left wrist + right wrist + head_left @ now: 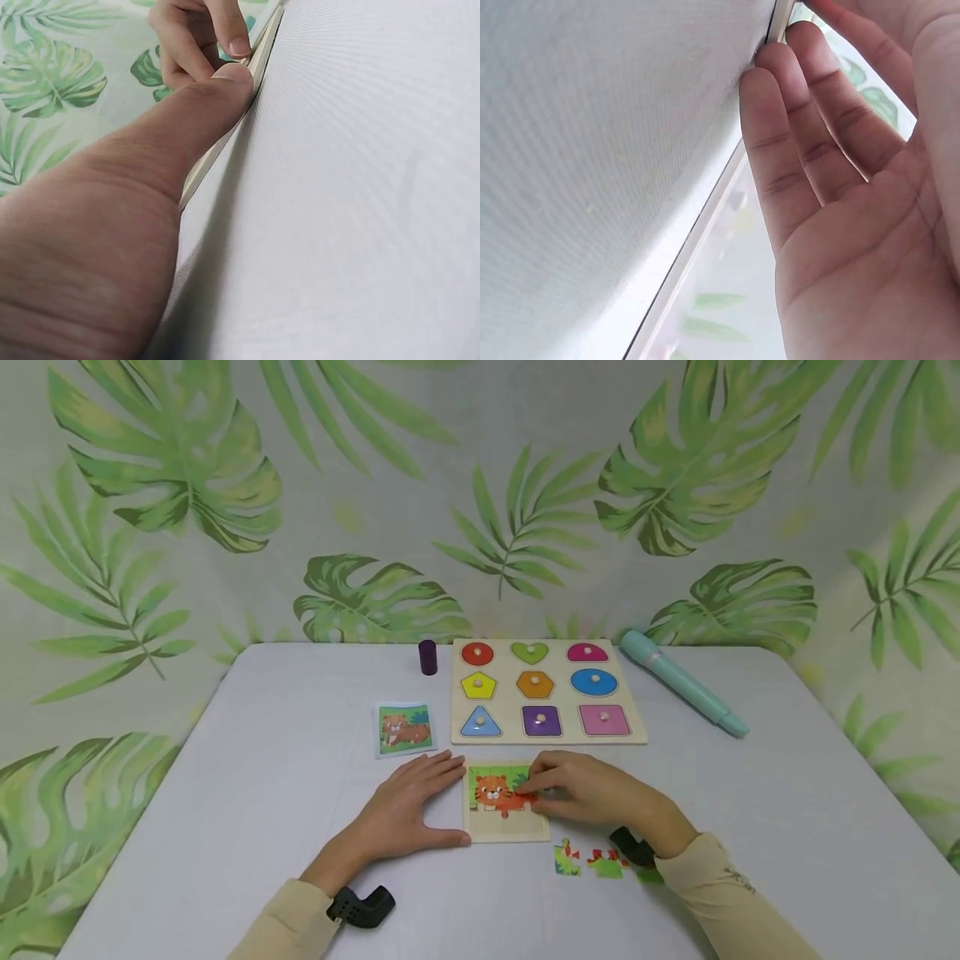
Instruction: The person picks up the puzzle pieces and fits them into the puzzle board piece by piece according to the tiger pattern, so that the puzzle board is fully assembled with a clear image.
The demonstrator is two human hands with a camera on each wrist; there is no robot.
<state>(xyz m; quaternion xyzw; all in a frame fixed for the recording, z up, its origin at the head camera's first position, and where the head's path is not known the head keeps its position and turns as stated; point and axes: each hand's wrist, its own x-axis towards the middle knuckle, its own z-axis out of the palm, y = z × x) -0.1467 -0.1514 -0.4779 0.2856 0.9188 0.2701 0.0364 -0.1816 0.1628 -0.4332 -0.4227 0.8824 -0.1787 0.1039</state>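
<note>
A small wooden tray puzzle [506, 832] lies in the middle of the table, its upper part filled with tiger picture pieces [491, 789]. My left hand [408, 803] lies along the tray's left side with extended fingers, the thumb at its lower left corner. Over the right side, my right hand [588, 787] touches the tiger's orange body with its fingertips. In the right wrist view, the other fingers [799, 142] extend towards the tray's edge. Loose jigsaw pieces [606, 863] lie below and right of the tray, partly hidden by the right wrist's camera.
A tiger picture card [405, 729] lies up and left of the tray. Behind stands a shape board [506, 737] with knobbed pieces, flat on the table. A dark purple cylinder [427, 657] stands to its left, and a mint-green tube [682, 683] lies to its right.
</note>
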